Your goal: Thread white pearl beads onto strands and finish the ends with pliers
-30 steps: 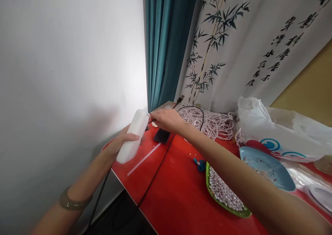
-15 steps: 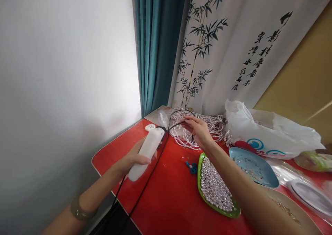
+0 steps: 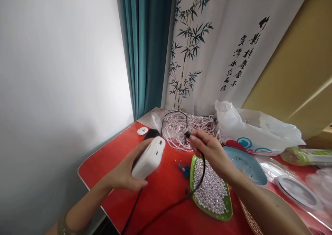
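A: What does the left hand [image 3: 127,171] hold?

B: The white block [image 3: 148,159], clamped between thumb and fingers; it is raised above the red table [image 3: 114,152], slightly tilted, the end with the ports [image 3: 159,143] in view.

A: And the right hand [image 3: 209,150]?

B: Thumb and fingers are pinched together on the black plug [image 3: 187,134]; the plug is right of the block, apart from it, its tip directed leftward; the cable [image 3: 203,169] hangs from the hand, crosses before the green tray [image 3: 228,212] and blurs toward the lower left.

A: What surrounds them?

B: Beads [image 3: 211,191] fill the tray; a teal item [image 3: 185,171] lies just beside it, too blurred to name; bead strands [image 3: 201,122] lie behind the plug; a white bag [image 3: 264,133] stands right of the strands.
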`<state>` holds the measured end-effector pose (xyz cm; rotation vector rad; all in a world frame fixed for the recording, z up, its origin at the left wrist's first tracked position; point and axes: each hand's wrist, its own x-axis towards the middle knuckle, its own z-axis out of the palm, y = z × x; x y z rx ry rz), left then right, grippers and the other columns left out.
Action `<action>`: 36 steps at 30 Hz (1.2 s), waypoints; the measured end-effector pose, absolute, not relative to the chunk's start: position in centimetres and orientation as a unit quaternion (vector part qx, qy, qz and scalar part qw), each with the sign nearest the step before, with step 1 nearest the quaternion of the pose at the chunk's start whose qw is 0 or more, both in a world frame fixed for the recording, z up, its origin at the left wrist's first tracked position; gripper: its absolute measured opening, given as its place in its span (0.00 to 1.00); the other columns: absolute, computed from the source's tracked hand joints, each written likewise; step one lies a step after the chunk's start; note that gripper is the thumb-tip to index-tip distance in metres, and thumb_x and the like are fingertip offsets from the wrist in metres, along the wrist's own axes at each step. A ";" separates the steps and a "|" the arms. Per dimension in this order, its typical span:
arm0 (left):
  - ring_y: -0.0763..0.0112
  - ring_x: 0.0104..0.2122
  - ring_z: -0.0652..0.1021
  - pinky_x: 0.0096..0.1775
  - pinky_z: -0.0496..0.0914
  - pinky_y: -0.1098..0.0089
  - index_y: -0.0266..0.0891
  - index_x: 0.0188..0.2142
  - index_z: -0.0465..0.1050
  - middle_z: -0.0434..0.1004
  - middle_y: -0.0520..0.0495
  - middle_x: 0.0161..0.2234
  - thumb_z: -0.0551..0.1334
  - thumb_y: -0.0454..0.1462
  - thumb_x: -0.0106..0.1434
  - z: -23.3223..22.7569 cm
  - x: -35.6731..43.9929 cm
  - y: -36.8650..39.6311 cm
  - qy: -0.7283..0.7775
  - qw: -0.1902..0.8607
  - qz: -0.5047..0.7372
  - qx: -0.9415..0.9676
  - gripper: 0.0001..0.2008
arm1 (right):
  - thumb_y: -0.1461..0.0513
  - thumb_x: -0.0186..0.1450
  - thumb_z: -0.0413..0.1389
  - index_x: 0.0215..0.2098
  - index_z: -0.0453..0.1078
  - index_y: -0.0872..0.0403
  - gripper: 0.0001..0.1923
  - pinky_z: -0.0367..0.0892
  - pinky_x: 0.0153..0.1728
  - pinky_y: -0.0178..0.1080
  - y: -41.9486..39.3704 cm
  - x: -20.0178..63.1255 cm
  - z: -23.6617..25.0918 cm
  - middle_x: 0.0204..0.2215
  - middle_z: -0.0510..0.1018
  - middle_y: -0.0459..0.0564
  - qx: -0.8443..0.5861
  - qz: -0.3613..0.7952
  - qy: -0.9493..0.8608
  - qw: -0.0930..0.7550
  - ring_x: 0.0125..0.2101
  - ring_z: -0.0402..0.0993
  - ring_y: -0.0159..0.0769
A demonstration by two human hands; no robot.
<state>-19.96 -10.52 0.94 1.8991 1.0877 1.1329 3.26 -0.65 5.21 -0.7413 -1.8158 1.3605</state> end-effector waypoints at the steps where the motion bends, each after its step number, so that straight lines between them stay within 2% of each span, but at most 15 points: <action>1: 0.60 0.42 0.68 0.40 0.65 0.62 0.44 0.59 0.44 0.63 0.41 0.48 0.63 0.36 0.46 0.9 -19.9 -10.3 0.439 0.307 0.429 0.727 0.42 | 0.55 0.61 0.49 0.29 0.61 0.55 0.11 0.47 0.18 0.31 -1.8 3.5 5.7 0.16 0.57 0.39 -0.298 0.517 -0.729 0.337 0.16 0.50 0.23; 4: 0.65 0.37 0.70 0.35 0.67 0.68 0.46 0.58 0.41 0.63 0.44 0.46 0.60 0.30 0.46 1.0 -19.3 -9.5 0.481 0.238 0.411 0.737 0.42 | 0.54 0.62 0.48 0.28 0.63 0.56 0.13 0.49 0.19 0.31 -4.4 3.9 7.1 0.17 0.59 0.41 -0.290 0.491 -0.782 0.252 0.18 0.51 0.24; 7: 0.67 0.35 0.70 0.34 0.67 0.68 0.45 0.57 0.44 0.65 0.46 0.43 0.59 0.28 0.43 1.5 -18.7 -9.0 0.499 0.163 0.381 0.761 0.42 | 0.54 0.62 0.46 0.25 0.63 0.56 0.15 0.51 0.22 0.32 -5.2 4.0 7.9 0.20 0.62 0.44 -0.293 0.463 -0.809 0.214 0.22 0.55 0.26; 9: 0.65 0.37 0.70 0.36 0.67 0.67 0.45 0.56 0.45 0.65 0.46 0.43 0.59 0.28 0.42 1.9 -18.6 -8.8 0.502 0.121 0.359 0.777 0.42 | 0.55 0.62 0.46 0.25 0.63 0.56 0.14 0.52 0.24 0.33 -5.2 3.9 7.9 0.21 0.64 0.44 -0.307 0.448 -0.816 0.200 0.23 0.56 0.27; 14: 0.57 0.46 0.67 0.43 0.64 0.59 0.45 0.57 0.43 0.60 0.42 0.51 0.62 0.33 0.43 2.2 -19.1 -8.9 0.495 0.022 0.319 0.808 0.42 | 0.56 0.62 0.45 0.25 0.64 0.56 0.14 0.53 0.24 0.33 -4.9 3.7 7.7 0.21 0.64 0.44 -0.322 0.430 -0.825 0.174 0.23 0.57 0.28; 26: 0.59 0.44 0.69 0.40 0.65 0.61 0.44 0.56 0.45 0.66 0.41 0.47 0.61 0.40 0.50 3.5 -19.0 -9.2 0.433 -0.098 0.269 0.855 0.37 | 0.55 0.62 0.46 0.25 0.67 0.55 0.15 0.51 0.20 0.32 -4.8 3.9 8.8 0.19 0.65 0.44 -0.365 0.358 -0.842 0.176 0.21 0.56 0.28; 30: 0.60 0.43 0.69 0.40 0.65 0.62 0.44 0.56 0.46 0.67 0.42 0.46 0.60 0.39 0.51 4.0 -18.9 -9.5 0.426 -0.112 0.237 0.866 0.34 | 0.56 0.61 0.46 0.24 0.67 0.55 0.15 0.50 0.19 0.32 -4.8 4.0 8.7 0.17 0.64 0.44 -0.371 0.332 -0.851 0.166 0.19 0.55 0.27; 36: 0.61 0.41 0.70 0.37 0.64 0.64 0.43 0.56 0.46 0.67 0.42 0.45 0.59 0.37 0.51 4.6 -19.0 -10.0 0.422 -0.141 0.184 0.876 0.34 | 0.59 0.62 0.46 0.24 0.68 0.55 0.13 0.51 0.20 0.33 -4.8 3.6 8.5 0.19 0.69 0.45 -0.353 0.306 -0.872 0.144 0.20 0.59 0.28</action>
